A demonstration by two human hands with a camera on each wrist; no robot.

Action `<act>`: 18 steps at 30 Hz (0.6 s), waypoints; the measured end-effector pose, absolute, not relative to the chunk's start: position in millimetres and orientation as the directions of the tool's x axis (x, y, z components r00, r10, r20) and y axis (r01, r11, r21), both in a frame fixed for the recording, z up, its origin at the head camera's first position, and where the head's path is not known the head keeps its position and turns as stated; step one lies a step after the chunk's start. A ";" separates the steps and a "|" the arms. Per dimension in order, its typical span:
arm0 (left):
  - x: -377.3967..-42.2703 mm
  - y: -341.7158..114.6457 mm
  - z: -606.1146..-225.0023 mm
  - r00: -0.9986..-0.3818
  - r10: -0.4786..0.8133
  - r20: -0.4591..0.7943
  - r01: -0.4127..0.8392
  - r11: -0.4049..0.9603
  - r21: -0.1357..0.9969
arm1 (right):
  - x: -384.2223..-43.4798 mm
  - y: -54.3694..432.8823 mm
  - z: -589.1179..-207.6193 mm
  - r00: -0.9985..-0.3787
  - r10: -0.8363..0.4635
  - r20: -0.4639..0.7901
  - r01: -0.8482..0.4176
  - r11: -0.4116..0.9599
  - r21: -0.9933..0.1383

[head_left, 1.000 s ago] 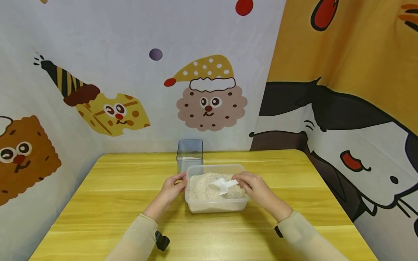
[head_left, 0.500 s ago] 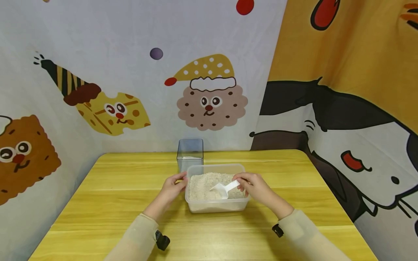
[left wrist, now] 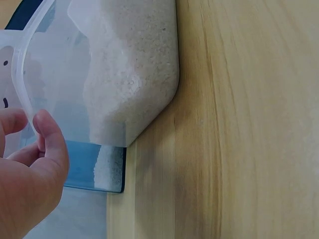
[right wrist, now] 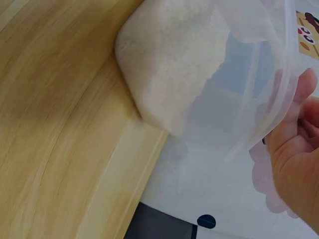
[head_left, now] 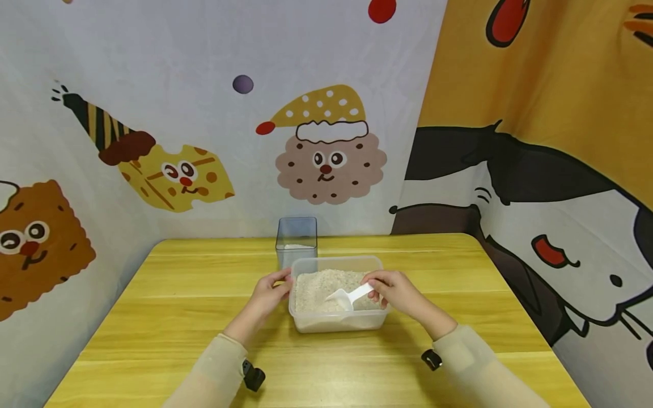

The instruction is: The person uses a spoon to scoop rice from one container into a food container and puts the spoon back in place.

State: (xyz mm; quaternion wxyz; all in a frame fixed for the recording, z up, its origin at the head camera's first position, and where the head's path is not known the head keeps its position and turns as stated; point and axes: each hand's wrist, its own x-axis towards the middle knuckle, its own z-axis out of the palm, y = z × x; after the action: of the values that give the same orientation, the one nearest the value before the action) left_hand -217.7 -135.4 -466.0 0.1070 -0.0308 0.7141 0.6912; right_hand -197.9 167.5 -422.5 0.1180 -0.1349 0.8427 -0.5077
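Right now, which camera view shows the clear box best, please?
The head view, because it looks into the clear box, showing its open top and pale grains. Each wrist view shows only part of it, from the side, cut off by the picture's top edge.

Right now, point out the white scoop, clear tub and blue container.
White scoop (head_left: 346,300), head view, on its bowl.
Clear tub (head_left: 338,323), head view, on its front wall.
Blue container (head_left: 297,233), head view, on its back wall.

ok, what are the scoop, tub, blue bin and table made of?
Scoop: probably plastic; opaque, smooth white.
Tub: likely plastic, semi-clear and cloudy; the grains show through its wall.
Blue bin: smooth, see-through, tinted walls; plastic or glass, can't tell.
Table: streaked yellow wood look, soft sheen; solid wood or laminate stays open.
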 end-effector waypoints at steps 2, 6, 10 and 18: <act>-217.3 -135.2 -465.0 -0.975 0.103 -0.197 -0.193 0.043 0.980 | -198.9 166.6 -422.5 -0.942 -0.321 -0.094 -0.058 0.434 -0.899; -217.6 -134.7 -464.6 -0.975 0.099 -0.201 -0.198 0.043 0.979 | -199.5 164.0 -420.7 -0.953 -0.251 -0.169 0.061 0.388 -0.920; -218.4 -134.7 -466.3 -0.975 0.098 -0.199 -0.195 0.049 0.980 | -200.5 164.3 -418.6 -0.958 -0.194 -0.210 0.139 0.324 -0.936; -217.5 -134.3 -464.0 -0.976 0.095 -0.198 -0.194 0.048 0.980 | -203.0 173.1 -415.9 -0.956 -0.161 -0.247 0.211 0.212 -0.954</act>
State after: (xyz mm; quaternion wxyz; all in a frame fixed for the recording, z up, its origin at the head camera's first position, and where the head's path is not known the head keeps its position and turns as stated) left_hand -217.5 -134.3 -464.0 0.1046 -0.0346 0.7164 0.6890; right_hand -203.0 173.1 -415.9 0.1481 0.0166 0.7642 -0.6275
